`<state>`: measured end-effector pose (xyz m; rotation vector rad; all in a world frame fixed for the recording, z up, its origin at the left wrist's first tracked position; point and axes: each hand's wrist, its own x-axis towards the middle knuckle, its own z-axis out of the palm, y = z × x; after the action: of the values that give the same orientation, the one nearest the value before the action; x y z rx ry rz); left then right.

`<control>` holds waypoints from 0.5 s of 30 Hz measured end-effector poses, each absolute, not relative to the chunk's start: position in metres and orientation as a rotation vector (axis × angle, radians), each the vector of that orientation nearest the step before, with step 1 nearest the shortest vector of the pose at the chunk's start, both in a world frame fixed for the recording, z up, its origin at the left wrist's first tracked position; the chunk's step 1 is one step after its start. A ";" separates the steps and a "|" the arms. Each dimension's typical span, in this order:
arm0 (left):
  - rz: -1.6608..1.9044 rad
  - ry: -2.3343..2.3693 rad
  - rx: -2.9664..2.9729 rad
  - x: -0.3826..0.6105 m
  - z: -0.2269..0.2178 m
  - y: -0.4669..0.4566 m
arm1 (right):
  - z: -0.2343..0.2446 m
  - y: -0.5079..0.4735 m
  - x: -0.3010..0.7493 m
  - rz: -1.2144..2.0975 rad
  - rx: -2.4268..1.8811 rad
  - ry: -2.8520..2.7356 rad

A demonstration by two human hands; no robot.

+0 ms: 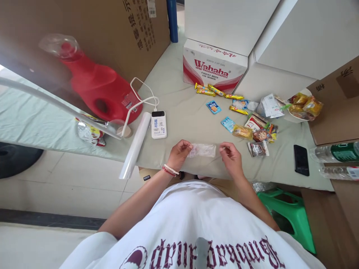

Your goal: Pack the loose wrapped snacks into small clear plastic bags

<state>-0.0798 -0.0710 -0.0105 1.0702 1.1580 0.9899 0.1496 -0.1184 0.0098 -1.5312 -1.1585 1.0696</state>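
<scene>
A small clear plastic packet (202, 150) with pale contents lies near the front edge of the cloth-covered table (182, 112). My left hand (179, 154) pinches the packet's left end, fingers closed on it. My right hand (230, 157) sits just off the packet's right end with fingers curled together; whether it touches the packet is unclear. A roll of clear film (136, 144) lies to the left, overhanging the table edge.
Several snack packets (252, 129) are scattered to the right, with a bowl of wrapped snacks (304, 106). A Wahaha box (213, 67), white power bank (159, 124), red appliance (98, 89), black phone (301, 160), water bottles (336, 153) and a green stool (291, 215) surround them.
</scene>
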 end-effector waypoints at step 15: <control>1.083 1.269 1.232 -0.092 -0.018 -0.076 | 0.001 -0.091 0.123 1.388 -1.580 -0.831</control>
<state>-0.0915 -0.0761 -0.0184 1.2320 1.2687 1.0830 0.1234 -0.0913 0.0005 -1.5800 -0.8315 1.3879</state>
